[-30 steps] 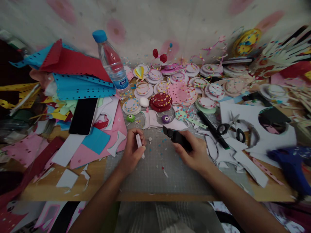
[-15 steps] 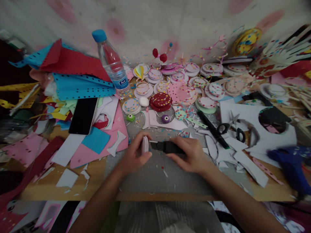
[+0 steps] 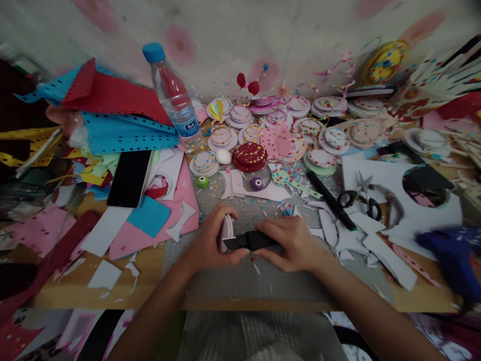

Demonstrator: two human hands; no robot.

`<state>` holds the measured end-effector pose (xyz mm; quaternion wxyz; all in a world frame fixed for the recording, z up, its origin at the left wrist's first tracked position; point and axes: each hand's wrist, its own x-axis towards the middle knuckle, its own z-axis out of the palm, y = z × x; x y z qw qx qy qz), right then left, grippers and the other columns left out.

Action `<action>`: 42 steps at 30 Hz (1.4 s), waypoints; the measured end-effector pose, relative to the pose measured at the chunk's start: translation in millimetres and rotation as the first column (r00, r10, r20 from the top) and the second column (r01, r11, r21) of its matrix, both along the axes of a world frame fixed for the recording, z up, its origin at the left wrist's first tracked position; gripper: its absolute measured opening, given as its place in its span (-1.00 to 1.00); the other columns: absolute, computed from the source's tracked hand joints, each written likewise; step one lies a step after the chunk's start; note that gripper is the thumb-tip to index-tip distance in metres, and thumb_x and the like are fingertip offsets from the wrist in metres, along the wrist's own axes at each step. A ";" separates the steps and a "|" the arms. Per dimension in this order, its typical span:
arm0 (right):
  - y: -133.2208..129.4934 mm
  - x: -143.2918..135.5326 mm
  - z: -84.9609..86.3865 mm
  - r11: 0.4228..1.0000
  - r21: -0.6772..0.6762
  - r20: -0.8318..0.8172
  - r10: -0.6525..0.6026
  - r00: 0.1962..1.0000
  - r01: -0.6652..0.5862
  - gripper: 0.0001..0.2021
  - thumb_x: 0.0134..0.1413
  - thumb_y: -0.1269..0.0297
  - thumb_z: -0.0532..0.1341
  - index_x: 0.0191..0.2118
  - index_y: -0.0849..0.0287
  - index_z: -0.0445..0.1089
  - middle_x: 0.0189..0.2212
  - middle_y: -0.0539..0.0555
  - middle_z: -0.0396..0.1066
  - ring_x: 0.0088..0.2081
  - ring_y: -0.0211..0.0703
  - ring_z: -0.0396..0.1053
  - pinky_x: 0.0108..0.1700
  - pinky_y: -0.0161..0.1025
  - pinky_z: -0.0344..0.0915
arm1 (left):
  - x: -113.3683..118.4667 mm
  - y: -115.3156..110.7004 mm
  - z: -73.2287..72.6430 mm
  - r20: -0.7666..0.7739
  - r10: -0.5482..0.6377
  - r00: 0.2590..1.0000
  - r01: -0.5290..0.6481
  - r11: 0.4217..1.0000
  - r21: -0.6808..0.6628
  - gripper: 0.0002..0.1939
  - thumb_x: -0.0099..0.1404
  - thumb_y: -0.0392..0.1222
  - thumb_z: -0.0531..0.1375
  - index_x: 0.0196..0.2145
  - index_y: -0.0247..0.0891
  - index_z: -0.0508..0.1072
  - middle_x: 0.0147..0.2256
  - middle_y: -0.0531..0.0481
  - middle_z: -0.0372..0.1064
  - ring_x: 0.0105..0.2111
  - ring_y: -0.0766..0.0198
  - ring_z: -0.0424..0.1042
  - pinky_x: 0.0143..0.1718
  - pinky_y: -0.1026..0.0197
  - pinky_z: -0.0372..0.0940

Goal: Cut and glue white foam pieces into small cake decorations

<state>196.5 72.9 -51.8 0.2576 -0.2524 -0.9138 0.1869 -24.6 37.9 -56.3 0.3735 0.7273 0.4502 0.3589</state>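
Note:
Between the fingers and thumb of my left hand [image 3: 210, 240] a small white foam disc [image 3: 226, 231] stands on edge. My right hand [image 3: 293, 241] grips a black utility knife [image 3: 257, 240], its blade pointing left and lying against the disc's near side. Both hands are over the grey cutting mat [image 3: 240, 286]. Behind them are white foam offcuts [image 3: 276, 191], a purple punch [image 3: 257, 183] and a green punch [image 3: 202, 182].
A water bottle [image 3: 176, 100], a phone [image 3: 129, 179] and coloured sheets [image 3: 128, 133] are on the left. Decorated discs [image 3: 250, 157] line the back. Scissors [image 3: 363, 193], a black marker [image 3: 330, 200] and a blue glue gun [image 3: 451, 250] lie right.
The knife blade has come down and towards me, from near the disc's top to its lower face. My left thumb has shifted right, close to the knife.

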 end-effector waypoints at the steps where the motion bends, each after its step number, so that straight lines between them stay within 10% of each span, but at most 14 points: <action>1: -0.2 -0.3 -0.1 1.000 0.003 -0.001 -0.001 1.000 0.001 -0.58 0.30 -0.01 -0.01 -0.29 0.25 0.37 -0.58 0.04 0.37 -0.57 -0.22 0.30 -0.50 -0.29 0.03 | 0.3 0.0 -0.4 0.001 0.003 1.000 -0.003 1.000 0.010 -0.54 0.08 -0.04 0.26 -0.12 -0.15 0.18 -0.27 0.00 0.13 -0.30 0.15 0.19 -0.29 0.13 0.14; 42: -2.4 1.1 -5.9 0.999 0.051 -0.066 -0.002 0.998 0.006 -0.62 0.24 -0.02 0.09 -0.23 0.24 0.39 -0.58 0.01 0.35 -0.57 -0.23 0.30 -0.52 -0.28 0.01 | 8.1 -1.7 -5.0 0.098 0.041 0.994 -0.062 0.973 0.222 -0.63 0.12 -0.01 0.24 -0.25 -0.15 0.15 -0.36 0.03 0.05 -0.35 0.16 0.12 -0.34 0.11 0.08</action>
